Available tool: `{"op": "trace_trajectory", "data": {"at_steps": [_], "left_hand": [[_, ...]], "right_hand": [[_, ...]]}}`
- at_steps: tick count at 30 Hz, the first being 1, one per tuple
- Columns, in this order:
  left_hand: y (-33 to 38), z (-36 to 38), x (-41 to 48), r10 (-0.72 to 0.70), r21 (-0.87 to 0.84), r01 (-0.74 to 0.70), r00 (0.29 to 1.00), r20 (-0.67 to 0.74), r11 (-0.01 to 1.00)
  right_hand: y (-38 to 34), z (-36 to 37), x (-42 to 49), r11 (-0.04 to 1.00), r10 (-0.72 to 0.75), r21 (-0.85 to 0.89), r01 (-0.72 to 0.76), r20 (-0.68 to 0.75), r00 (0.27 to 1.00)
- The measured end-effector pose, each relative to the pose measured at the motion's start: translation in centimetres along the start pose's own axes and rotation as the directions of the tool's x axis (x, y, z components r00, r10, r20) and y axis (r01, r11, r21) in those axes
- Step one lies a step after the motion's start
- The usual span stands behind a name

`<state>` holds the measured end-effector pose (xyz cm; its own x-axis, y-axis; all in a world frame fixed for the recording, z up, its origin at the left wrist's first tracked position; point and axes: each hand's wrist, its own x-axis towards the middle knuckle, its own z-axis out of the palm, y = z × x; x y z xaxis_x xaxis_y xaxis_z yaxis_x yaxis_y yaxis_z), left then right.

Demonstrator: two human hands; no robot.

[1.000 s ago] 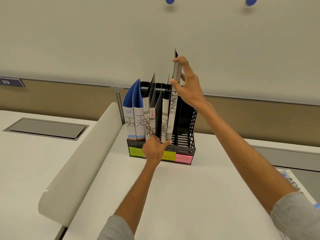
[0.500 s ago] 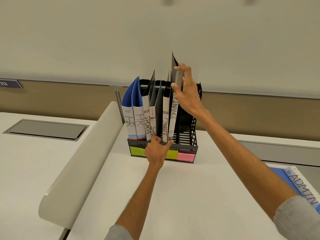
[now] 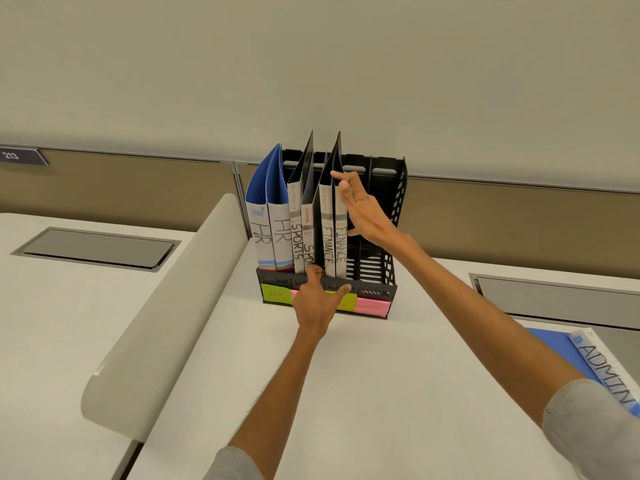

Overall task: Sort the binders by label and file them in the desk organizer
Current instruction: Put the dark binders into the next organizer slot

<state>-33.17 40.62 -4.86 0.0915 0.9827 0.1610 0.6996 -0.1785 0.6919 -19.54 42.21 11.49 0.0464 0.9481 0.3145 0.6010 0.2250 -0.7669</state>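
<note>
A black desk organizer (image 3: 377, 292) stands on the white desk, with green, yellow and pink notes on its front. It holds two blue HR binders (image 3: 273, 233), two SPORTS binders (image 3: 297, 237) and two FINANCE binders (image 3: 340, 244), all upright. The rightmost slot is bare. My right hand (image 3: 363, 211) lies against the right FINANCE binder with its fingers spread and the index tip at the spine's top. My left hand (image 3: 317, 301) rests on the organizer's front rim, one finger touching the binders' base. A blue ADMIN binder (image 3: 601, 367) lies flat at the right, partly under my sleeve.
A curved white divider (image 3: 166, 323) runs along the desk's left side. Grey cable hatches sit in the desktop at left (image 3: 97, 247) and right (image 3: 561, 299). A tan partition and pale wall close off the back.
My right hand has lowered the second FINANCE binder down into its slot beside the first, and its fingers have loosened from the spine. My left hand has stayed at the organizer's front.
</note>
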Motion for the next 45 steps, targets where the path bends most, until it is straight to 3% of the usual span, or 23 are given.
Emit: {"op": "trace_trajectory", "data": {"at_steps": [6, 12, 23, 29, 38, 45], "left_hand": [[0.6, -0.2, -0.8, -0.005, -0.008, 0.006, 0.997, 0.079, 1.000], [1.1, -0.8, -3.6, 0.099, 0.001, -0.104, 0.948, 0.302, 0.995], [3.5, -3.1, -7.0, 0.125, 0.025, -0.148, 0.905, 0.406, 0.989], [3.5, -3.5, -8.7, 0.164, -0.024, -0.167, 0.915, 0.368, 0.986], [1.5, -3.9, -10.0, 0.213, -0.008, -0.228, 0.895, 0.391, 0.974], [0.8, -2.8, -11.6, 0.254, -0.007, -0.287, 0.837, 0.486, 0.958]], "right_hand": [[0.1, -0.5, -1.8, 0.999, 0.025, 0.024, -0.026, 0.031, 0.999], [-0.2, -0.8, -5.0, 0.996, 0.089, -0.013, -0.089, 0.000, 0.996], [-1.2, -2.2, -10.5, 0.967, 0.239, -0.094, -0.238, -0.003, 0.971], [-0.5, -2.1, -13.7, 0.914, 0.390, -0.127, -0.385, 0.010, 0.921], [1.8, -1.7, -18.7, 0.827, 0.551, -0.054, -0.559, -0.115, 0.826], [3.5, -1.2, -24.7, 0.777, 0.619, 0.023, -0.628, -0.202, 0.759]]}}
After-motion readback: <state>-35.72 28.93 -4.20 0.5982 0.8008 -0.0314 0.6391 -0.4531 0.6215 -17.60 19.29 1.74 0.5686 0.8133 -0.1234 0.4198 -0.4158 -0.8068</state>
